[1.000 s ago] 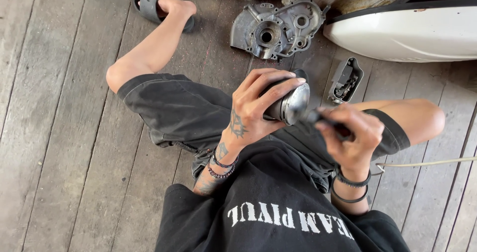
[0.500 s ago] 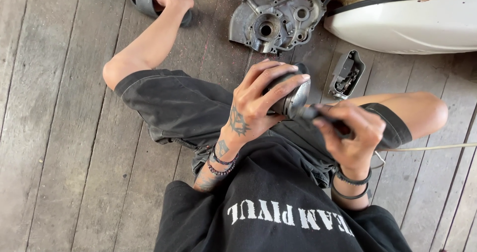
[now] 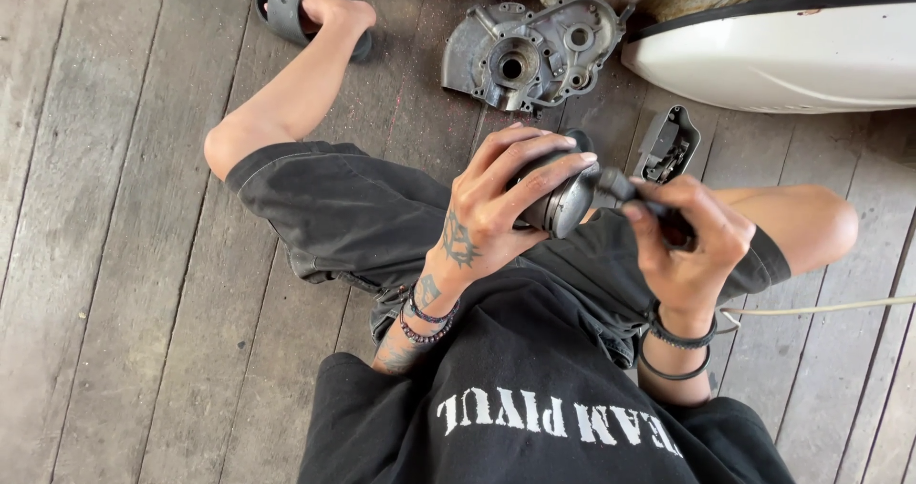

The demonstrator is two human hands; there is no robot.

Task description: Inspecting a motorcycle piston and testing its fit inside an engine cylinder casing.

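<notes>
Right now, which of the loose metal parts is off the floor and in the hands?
The round dark metal part, gripped by the left hand. The grey engine casing and small black part lie on the wooden planks.

Your left hand (image 3: 487, 222) and right hand (image 3: 692, 246) sit close together above your lap, a round dark metal part (image 3: 553, 198) filling the gap between them. Ahead of the hands: grey engine casing (image 3: 534, 50) on the wooden floor (image 3: 114, 255), near your left hand's fingertips. Small black bracket (image 3: 668, 145) just beyond your right hand. White curved body panel (image 3: 782, 60) blocks the far right. Your left leg (image 3: 286, 112) runs diagonally to the left; your right knee (image 3: 821, 226) bounds the right side. Thin cord (image 3: 821, 308) crosses the planks by the right wrist. Open boards lie far left, beyond the left leg.
</notes>
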